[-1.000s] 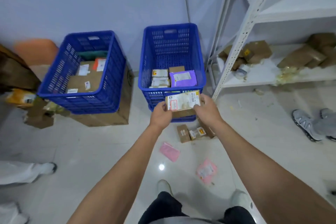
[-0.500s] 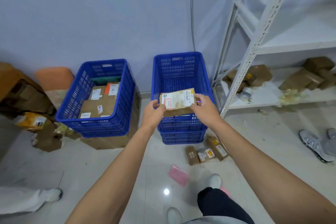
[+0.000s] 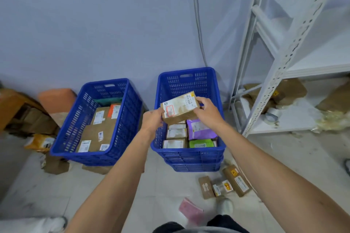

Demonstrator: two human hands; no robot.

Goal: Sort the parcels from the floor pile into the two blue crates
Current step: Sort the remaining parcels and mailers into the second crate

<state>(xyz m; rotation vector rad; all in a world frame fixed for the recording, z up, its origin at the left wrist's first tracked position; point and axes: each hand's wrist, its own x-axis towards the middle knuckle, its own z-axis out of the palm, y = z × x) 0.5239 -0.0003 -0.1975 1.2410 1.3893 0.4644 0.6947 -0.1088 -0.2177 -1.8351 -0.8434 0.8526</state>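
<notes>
Fingers of the right hand curl over the far right corner of a box, and the left hand pinches its near left end. Both grip it, holding it tilted in the air, label up, over the inside of the right crate.

A white rack stands at the right, just beside that crate. Its lowest shelf carries brown parcels and a tape roll.

The left crate sits near the right one with a gap between them, both by the wall. A wide carton with several labels fills most of its floor, and an orange parcel lies behind it.

In the right crate a purple bag and a green bag lie along the right side, with small boxes in a row along the left.

On the floor — in front of the right crate, toward the rack — three brown parcels lie side by side, touching. A pink bag lies nearer the person, beside a white shoe.
</notes>
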